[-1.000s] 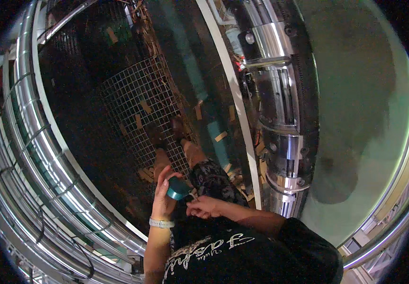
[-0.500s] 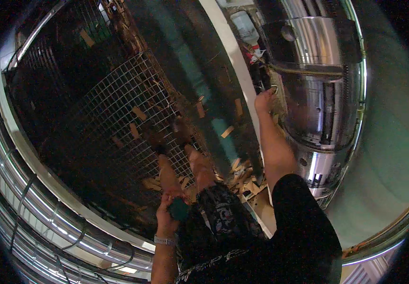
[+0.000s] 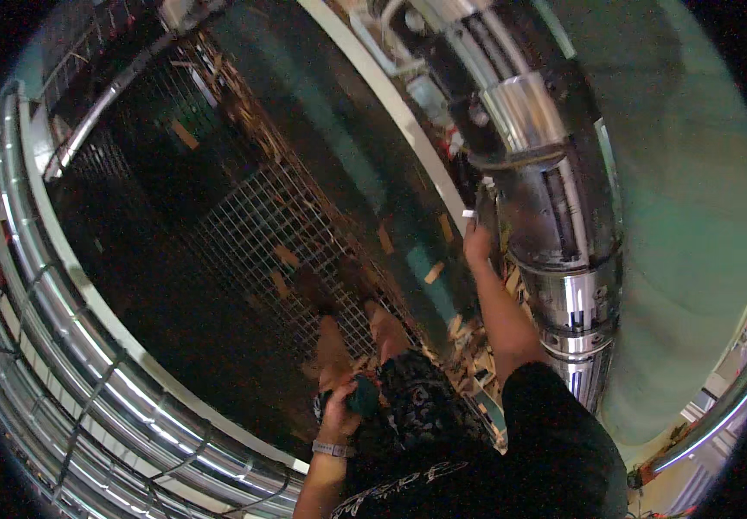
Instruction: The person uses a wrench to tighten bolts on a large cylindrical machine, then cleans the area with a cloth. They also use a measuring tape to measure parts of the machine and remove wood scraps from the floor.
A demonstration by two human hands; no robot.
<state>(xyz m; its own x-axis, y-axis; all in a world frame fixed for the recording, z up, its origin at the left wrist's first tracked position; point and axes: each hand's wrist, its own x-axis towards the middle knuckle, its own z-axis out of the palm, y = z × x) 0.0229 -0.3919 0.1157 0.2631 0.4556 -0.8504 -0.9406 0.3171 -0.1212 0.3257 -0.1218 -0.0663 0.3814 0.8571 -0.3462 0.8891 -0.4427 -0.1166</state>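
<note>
Left of the segmented metal cylinder (image 3: 546, 203), the right hand (image 3: 479, 242) is reaching along its side; blur is hiding whether the fingertips are pinching the small white piece (image 3: 469, 214). Farther left, the left hand (image 3: 337, 406) is clasping the dark green roll (image 3: 364, 395). A steady forearm is probably helping.

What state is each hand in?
Left hand: closed on a dark-green rounded object.
Right hand: small white piece at its end; grip cannot be told.
</note>
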